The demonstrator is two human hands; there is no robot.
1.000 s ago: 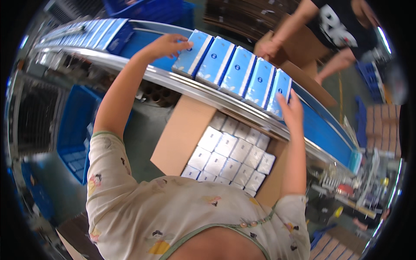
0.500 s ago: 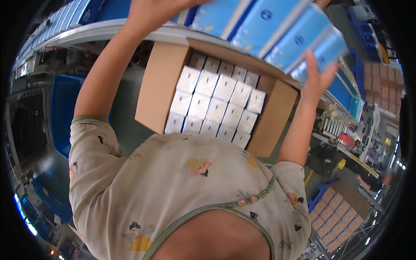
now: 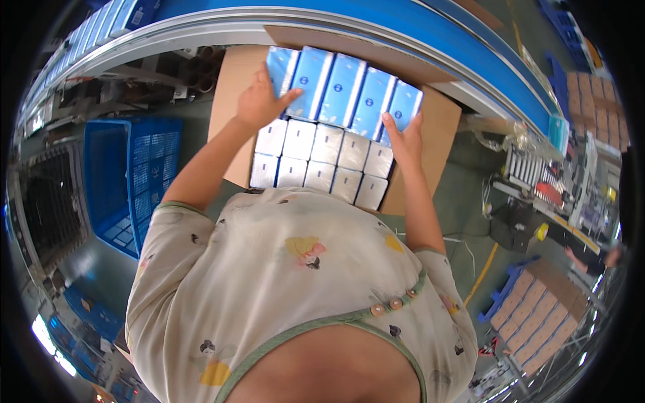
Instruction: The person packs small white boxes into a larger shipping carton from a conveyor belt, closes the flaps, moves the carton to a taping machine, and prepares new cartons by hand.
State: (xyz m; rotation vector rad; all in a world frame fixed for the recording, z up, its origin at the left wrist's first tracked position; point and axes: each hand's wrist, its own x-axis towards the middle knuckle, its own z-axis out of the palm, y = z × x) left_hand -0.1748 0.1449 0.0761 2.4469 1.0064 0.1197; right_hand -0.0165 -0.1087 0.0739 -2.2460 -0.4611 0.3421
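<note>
A row of several blue-and-white, film-wrapped tissue packs is squeezed side by side between my two hands. My left hand presses on the row's left end, its thumb lying over the front faces. At the right end my right hand grips the last pack, thumb on top. The row is tilted over the far part of an open cardboard carton. Nearer to me, packs with white ends up fill the carton in rows. The far packs are hidden beneath the held row.
Beyond the carton runs a blue conveyor belt with a metal edge rail. A blue plastic crate stands at left. Pallets of stacked cartons and another person are at right. More packs line the belt's far left.
Both hands have come back from over the belt toward me, bringing the row of blue packs over the carton. The left hand now closes on the row's left end.
</note>
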